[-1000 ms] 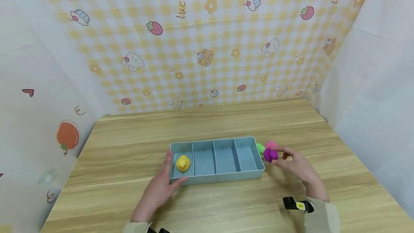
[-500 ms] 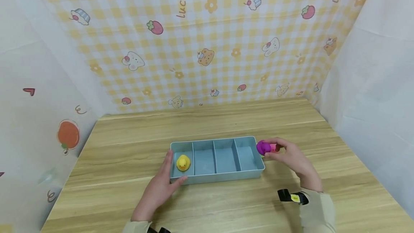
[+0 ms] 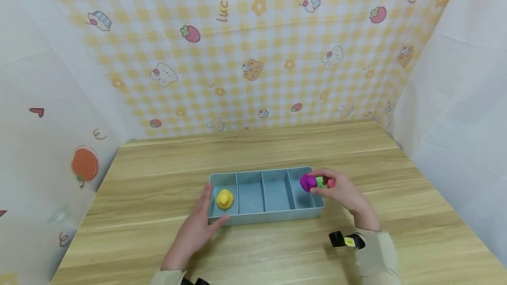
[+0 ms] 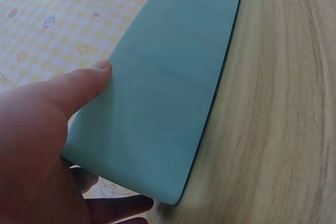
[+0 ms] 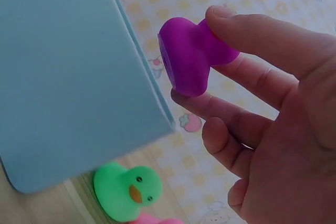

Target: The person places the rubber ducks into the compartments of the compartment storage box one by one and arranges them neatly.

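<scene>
In the head view, a blue-grey divided tray [image 3: 276, 220] lies on the table. A yellow rubber duck [image 3: 224, 199] sits in its leftmost compartment. My left hand [image 3: 192, 228] rests against the tray's left end, thumb on the front wall and fingers straight along the side; the thumb touches the wall in the left wrist view. My right hand [image 3: 341, 191] pinches a purple rubber duck [image 3: 308, 182] above the rightmost compartment. In the right wrist view that duck is tilted on its side between thumb and fingers. Beside the tray's right end is a green rubber duck [image 5: 126, 190].
A pink rubber duck [image 3: 331, 183] stands next to the green one, partly hidden behind my right hand. The wooden table [image 3: 277, 254] runs back to a checkered cloth backdrop [image 3: 245, 34]. White cloth walls [image 3: 467, 100] stand at both sides.
My right hand has lifted the purple duck from beside the other ducks and carried it left over the tray's right end. The left hand and tray have stayed in place.
</scene>
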